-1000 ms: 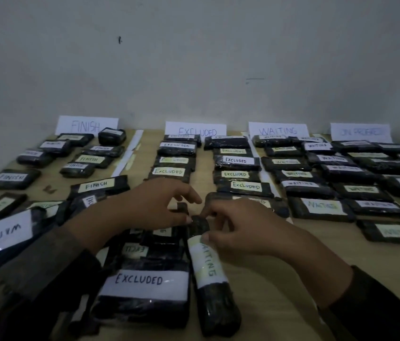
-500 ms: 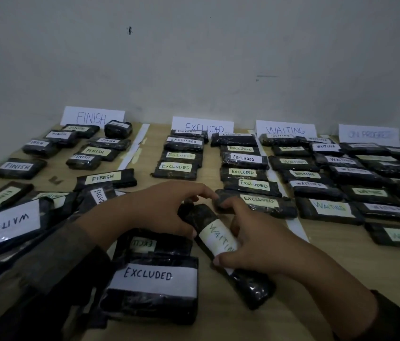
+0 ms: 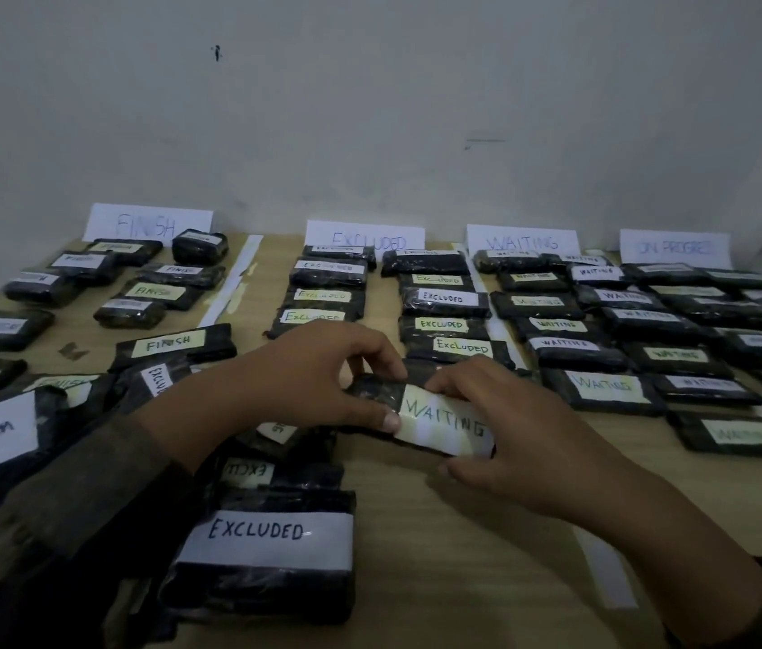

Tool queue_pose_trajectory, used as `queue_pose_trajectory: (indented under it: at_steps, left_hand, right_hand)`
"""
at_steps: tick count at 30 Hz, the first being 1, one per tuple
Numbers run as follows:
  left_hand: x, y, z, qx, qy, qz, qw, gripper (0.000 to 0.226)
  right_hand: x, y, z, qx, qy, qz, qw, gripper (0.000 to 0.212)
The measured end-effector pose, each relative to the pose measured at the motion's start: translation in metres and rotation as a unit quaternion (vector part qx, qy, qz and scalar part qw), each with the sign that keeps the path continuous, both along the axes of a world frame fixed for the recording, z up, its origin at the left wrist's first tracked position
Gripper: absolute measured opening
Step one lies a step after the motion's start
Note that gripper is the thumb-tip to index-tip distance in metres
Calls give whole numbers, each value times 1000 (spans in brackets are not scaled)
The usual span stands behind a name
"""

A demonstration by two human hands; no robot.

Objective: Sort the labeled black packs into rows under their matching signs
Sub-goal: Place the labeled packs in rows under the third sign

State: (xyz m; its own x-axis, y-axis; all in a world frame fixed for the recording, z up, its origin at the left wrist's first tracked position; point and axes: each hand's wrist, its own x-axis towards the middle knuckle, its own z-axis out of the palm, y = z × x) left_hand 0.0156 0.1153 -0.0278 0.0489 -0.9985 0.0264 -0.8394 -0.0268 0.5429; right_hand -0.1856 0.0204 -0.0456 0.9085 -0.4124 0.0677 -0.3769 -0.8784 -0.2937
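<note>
Head view: both hands grasp one black WAITING pack (image 3: 435,416) over the wooden table (image 3: 463,545). The left hand (image 3: 318,381) pinches its left end between thumb and curled fingers. The right hand (image 3: 510,428) curls over its right end, thumb underneath. A second ago the pack pointed almost straight away from the person, and half a second ago it lay slanted; now it lies crosswise, its label reading upright. It sits at the near end of the EXCLUDED rows (image 3: 444,323), just left of the WAITING rows (image 3: 603,384), whose WAITING sign (image 3: 523,241) stands against the wall. Whether it touches the table cannot be told. A large EXCLUDED pack (image 3: 271,550) lies nearer the person.
</note>
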Motion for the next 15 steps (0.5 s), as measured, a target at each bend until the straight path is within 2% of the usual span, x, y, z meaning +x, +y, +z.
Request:
queue_pose_trajectory:
  at_steps: [7, 12, 15]
  left_hand:
    - [-29, -31, 9, -10, -64, -88, 994, 66]
    - [-64, -61, 5, -20, -158, -172, 972, 59]
    - [-87, -80, -1, -31, -168, -205, 964, 54]
  right_hand:
    - [-57, -34, 8, -56, -27, -51, 997, 62]
    - [-117, -61, 4, -79, -23, -111, 990, 66]
    - [-154, -73, 0, -76, -30, -146, 986, 67]
